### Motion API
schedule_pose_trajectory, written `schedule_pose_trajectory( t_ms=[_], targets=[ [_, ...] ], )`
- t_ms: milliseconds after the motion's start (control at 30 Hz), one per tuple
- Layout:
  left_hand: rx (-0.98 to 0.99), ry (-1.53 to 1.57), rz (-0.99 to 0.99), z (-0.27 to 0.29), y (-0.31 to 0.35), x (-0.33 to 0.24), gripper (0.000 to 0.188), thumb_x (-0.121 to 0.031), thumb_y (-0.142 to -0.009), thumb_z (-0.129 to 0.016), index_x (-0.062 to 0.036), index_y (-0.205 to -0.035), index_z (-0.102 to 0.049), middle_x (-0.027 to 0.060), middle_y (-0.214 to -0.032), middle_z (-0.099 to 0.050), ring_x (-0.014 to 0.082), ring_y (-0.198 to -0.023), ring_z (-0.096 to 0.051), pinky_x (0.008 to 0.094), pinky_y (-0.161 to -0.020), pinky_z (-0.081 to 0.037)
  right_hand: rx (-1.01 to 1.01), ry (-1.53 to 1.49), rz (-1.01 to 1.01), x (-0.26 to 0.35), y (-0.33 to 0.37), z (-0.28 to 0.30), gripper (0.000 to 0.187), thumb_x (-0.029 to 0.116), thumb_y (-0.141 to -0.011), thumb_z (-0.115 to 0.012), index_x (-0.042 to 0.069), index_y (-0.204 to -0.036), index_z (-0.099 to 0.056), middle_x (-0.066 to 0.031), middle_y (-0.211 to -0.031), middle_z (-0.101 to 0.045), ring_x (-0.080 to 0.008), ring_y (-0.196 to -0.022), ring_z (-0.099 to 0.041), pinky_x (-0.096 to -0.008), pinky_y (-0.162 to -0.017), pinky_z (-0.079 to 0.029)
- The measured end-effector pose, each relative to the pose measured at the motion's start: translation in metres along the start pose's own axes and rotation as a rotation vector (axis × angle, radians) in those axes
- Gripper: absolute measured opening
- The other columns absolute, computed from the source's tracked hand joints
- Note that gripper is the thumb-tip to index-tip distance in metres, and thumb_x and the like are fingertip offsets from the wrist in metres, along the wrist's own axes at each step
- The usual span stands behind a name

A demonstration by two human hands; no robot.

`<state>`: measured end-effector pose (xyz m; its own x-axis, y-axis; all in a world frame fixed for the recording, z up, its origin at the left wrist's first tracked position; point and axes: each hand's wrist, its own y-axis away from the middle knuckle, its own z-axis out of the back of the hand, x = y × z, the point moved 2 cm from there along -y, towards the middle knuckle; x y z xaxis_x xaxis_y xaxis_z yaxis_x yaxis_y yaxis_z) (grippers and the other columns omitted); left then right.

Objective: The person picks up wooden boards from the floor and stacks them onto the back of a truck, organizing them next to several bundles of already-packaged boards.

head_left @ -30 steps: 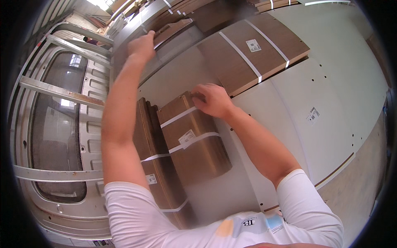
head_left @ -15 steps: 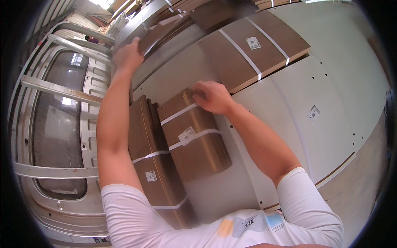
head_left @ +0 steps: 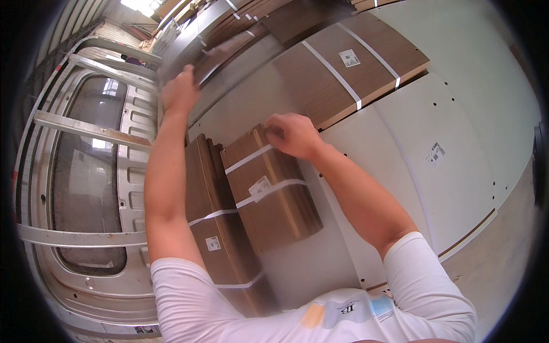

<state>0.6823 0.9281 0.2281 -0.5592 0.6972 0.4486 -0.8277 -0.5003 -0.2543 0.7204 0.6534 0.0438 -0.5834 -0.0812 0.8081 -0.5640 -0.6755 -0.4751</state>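
Observation:
My right hand [head_left: 293,135] is curled at the far end of a strapped bundle of brown panels [head_left: 280,214], fingers bent over its corner; the fingertips are partly hidden. This bundle lies lengthwise in front of me with two white straps and a paper label. My left hand [head_left: 180,94] reaches far forward on the left, beside a shiny brown panel [head_left: 229,54]. Its fingers are bent together and slightly blurred, and what they hold, if anything, is hidden. Below my left forearm sits another strapped brown bundle [head_left: 214,197].
A wide brown strapped stack [head_left: 349,66] rests at the far right. Large white panels [head_left: 394,148] with small dark holes fill the right side. Along the left stands a vehicle cab's back wall with a window [head_left: 88,166] and metal bars [head_left: 94,128]. More panels [head_left: 229,17] are piled at the back.
My left hand has come slightly nearer and lower. The right hand stays at the bundle's corner. The whole view has shifted a little, moving the cab window rightward.

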Motion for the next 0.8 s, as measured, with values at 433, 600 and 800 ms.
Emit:
schedule_pose_trajectory(
  t_ms=[433, 600, 800],
  targets=[
    [0.083, 0.073, -0.085, -0.083, 0.004, -0.109, 0.042, -0.021, -0.088, -0.073, -0.0072, -0.123, -0.054, 0.0178, -0.119, -0.071, 0.0389, -0.101, -0.074, 0.0500, -0.085, -0.060, 0.046, -0.016, -0.049, 0.007, -0.001, 0.005, 0.022, 0.023, -0.086, -0.070, 0.010, -0.103, -0.070, -0.0108, -0.088, -0.073, -0.0343, -0.089, -0.070, -0.0455, -0.079, -0.056],
    [0.146, 0.085, -0.081, -0.102, -0.007, -0.087, 0.058, -0.037, -0.088, -0.075, -0.0074, -0.133, -0.053, 0.0169, -0.127, -0.069, 0.0395, -0.110, -0.071, 0.0499, -0.092, -0.058, 0.048, 0.000, -0.017, 0.009, 0.002, -0.002, 0.022, 0.023, -0.087, -0.070, 0.009, -0.104, -0.071, -0.0118, -0.089, -0.073, -0.0337, -0.089, -0.070, -0.0445, -0.080, -0.056],
    [0.212, 0.268, -0.103, -0.078, 0.003, -0.070, 0.087, -0.047, -0.086, -0.080, -0.0120, -0.155, -0.040, 0.0145, -0.153, -0.053, 0.0353, -0.138, -0.053, 0.0472, -0.109, -0.050, 0.063, 0.014, -0.077, 0.010, -0.003, 0.000, 0.020, 0.022, -0.086, -0.071, 0.011, -0.103, -0.071, -0.0088, -0.087, -0.072, -0.0310, -0.089, -0.068, -0.0428, -0.080, -0.054]
  ],
)
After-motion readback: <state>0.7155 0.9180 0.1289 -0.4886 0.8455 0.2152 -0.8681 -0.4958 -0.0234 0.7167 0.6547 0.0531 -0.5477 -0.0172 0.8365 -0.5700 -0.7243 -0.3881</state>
